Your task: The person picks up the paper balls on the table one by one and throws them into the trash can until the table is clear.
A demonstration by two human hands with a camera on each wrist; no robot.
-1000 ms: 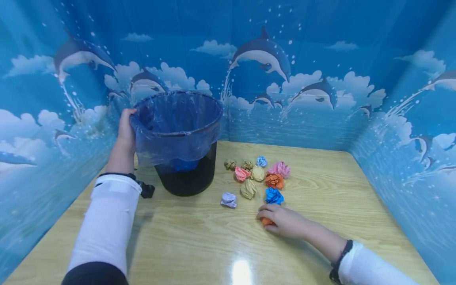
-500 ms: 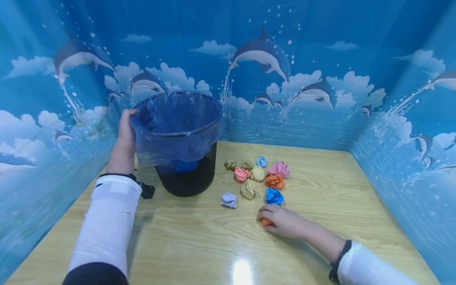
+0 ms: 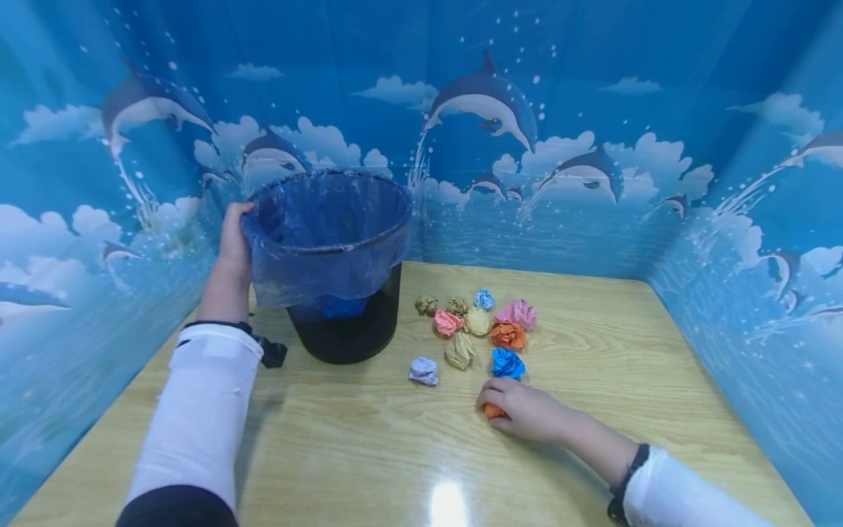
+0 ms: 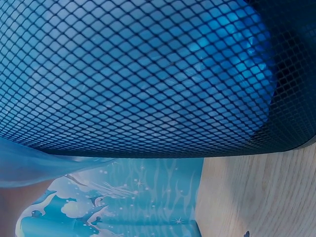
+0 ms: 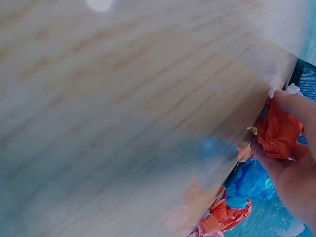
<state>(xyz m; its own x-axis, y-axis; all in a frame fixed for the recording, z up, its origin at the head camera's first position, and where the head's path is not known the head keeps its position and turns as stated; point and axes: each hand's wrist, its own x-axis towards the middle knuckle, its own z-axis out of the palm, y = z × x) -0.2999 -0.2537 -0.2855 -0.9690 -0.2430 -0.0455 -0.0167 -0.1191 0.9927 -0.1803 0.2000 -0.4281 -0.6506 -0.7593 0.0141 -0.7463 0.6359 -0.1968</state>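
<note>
My left hand [image 3: 235,238] grips the rim of a black mesh trash bin [image 3: 352,333] on its left side; part of the fingers is hidden. A translucent blue liner bag [image 3: 323,267] is folded over that rim, and the left wrist view shows the bin's mesh wall [image 4: 148,89] close up. At the front of the table, my right hand [image 3: 527,410] holds a crumpled orange paper ball [image 5: 279,129] between thumb and fingers, low on the tabletop. Just beyond it lies a blue paper ball [image 3: 507,362], and a pale lilac one [image 3: 423,371] sits to the left.
Several more crumpled paper balls lie in a cluster right of the bin, among them a second orange one [image 3: 508,335], a pink one [image 3: 516,313] and a tan one [image 3: 459,350]. Dolphin-print curtains [image 3: 566,219] enclose the wooden table [image 3: 593,344] at the back and sides.
</note>
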